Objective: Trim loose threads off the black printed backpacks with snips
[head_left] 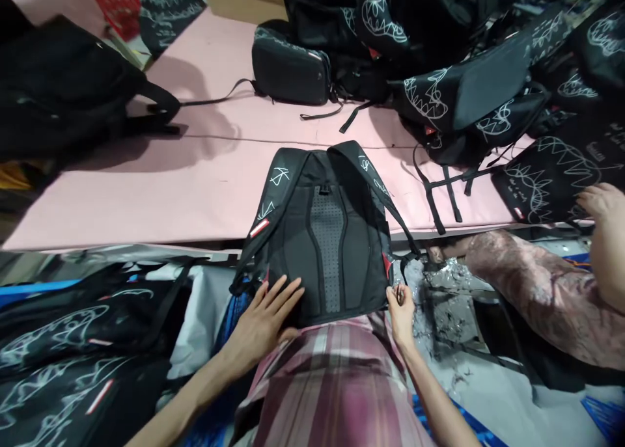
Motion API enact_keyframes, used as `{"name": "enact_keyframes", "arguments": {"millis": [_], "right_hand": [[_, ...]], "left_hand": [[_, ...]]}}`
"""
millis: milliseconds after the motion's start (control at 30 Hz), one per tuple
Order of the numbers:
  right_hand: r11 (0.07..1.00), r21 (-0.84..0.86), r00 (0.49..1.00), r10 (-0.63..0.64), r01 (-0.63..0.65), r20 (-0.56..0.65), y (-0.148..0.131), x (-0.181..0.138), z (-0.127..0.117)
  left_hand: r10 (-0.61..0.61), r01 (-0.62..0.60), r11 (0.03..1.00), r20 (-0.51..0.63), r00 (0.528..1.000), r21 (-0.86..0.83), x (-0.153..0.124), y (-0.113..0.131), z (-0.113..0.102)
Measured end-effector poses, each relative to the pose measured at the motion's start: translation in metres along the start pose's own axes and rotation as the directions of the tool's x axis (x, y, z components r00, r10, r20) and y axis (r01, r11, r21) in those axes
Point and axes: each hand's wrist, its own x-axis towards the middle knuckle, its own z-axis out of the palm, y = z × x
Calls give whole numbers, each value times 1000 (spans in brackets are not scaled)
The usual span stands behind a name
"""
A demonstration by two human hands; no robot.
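Observation:
A black backpack (351, 252) lies back panel up in front of me, its lower part over my lap and its top on the pink table. White scribbles and a small red-and-white label mark its shoulder straps. My left hand (268, 313) rests on its lower left corner, fingers stretched out. At the lower right corner, my right hand (401, 313) is closed, with thumb and fingers curled together. Something small and dark shows between those fingers, too small to name. A loose strap end hangs just above that hand.
Black bags (293, 69) with white scribbles crowd the back and right of the pink table (215, 193). Another black bag (63, 95) stands at left. More scribbled bags (73, 356) are piled low on my left. Another person's hand (603, 200) touches a bag at right.

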Motion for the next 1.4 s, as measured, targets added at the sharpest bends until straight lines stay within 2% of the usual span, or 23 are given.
{"name": "enact_keyframes", "arguments": {"millis": [67, 133, 200, 267, 367, 433, 500, 600, 667, 733, 767, 800, 833, 867, 900, 933, 967, 1033, 1100, 1167, 1200, 1300, 1400], "right_hand": [[1000, 19, 1000, -3, 3, 6, 1, 1, -2], [999, 44, 1000, 0, 0, 12, 2, 1, -3], [998, 69, 1000, 3, -4, 10, 4, 0, -2], [996, 90, 1000, 8, -8, 5, 5, -1, 0], [993, 121, 1000, 8, -8, 0, 7, -2, 1], [990, 140, 1000, 4, -4, 0, 8, -3, 1], [988, 155, 1000, 5, -6, 2, 9, -3, -1], [985, 170, 1000, 19, -21, 15, 11, -1, -4], [983, 181, 999, 30, -37, 37, 12, 1, -6], [980, 192, 997, 36, -47, 64, 13, 3, -7], [979, 196, 996, 35, -49, 76, 13, 4, -7], [979, 200, 996, 34, -50, 85, 12, 4, -8], [978, 203, 995, 32, -50, 93, 12, 5, -8], [977, 205, 995, 31, -51, 99, 11, 6, -8], [977, 205, 994, 30, -50, 101, 11, 6, -8], [978, 204, 995, 28, -48, 101, 10, 7, -8], [979, 201, 995, 24, -44, 96, 9, 8, -7], [981, 193, 997, 15, -31, 82, 7, 9, -7], [984, 180, 998, 6, -18, 67, 5, 10, -6], [987, 164, 999, -3, -6, 54, 2, 9, -7], [988, 154, 999, -8, 1, 47, 1, 8, -8], [992, 122, 999, -33, 30, 30, -4, 2, -15], [994, 94, 998, -57, 54, 29, -6, -6, -26]], "left_hand": [[-55, 54, 998, -31, 998, -34, 1, 9, 0], [-129, 121, 986, -62, 990, -113, 23, 19, -3], [-173, 153, 968, -84, 981, -199, 63, 32, -7], [-158, 133, 957, -80, 984, -258, 115, 47, -7], [-207, 182, 938, -56, 977, -294, 190, 67, 5], [-205, 190, 927, -15, 979, -325, 222, 77, 16], [-172, 172, 918, 32, 985, -358, 232, 83, 22], [-77, 120, 901, 118, 990, -416, 210, 85, 14], [103, 45, 837, 237, 966, -546, 179, 79, -3], [428, -4, 628, 341, 837, -778, 142, 66, -23], [496, 3, 582, 357, 792, -813, 123, 56, -31], [428, 8, 621, 347, 834, -784, 103, 46, -36], [277, 12, 725, 308, 910, -689, 84, 35, -38], [117, 34, 846, 246, 962, -533, 64, 24, -37], [-13, 67, 934, 155, 988, -350, 46, 14, -33], [-75, 87, 980, 74, 994, -181, 29, 7, -28], [-77, 78, 996, 21, 997, -48, 14, 3, -22], [-26, 29, 995, -40, 999, 99, -4, 4, -11], [-10, 29, 989, -129, 992, 143, -2, 18, -5], [-26, 54, 989, -198, 980, 140, 19, 42, -3], [-19, 46, 990, -197, 980, 132, 33, 55, -1], [107, -99, 990, -72, 992, 104, 74, 85, 9], [201, -201, 977, 12, 980, 71, 95, 94, 21]]}}
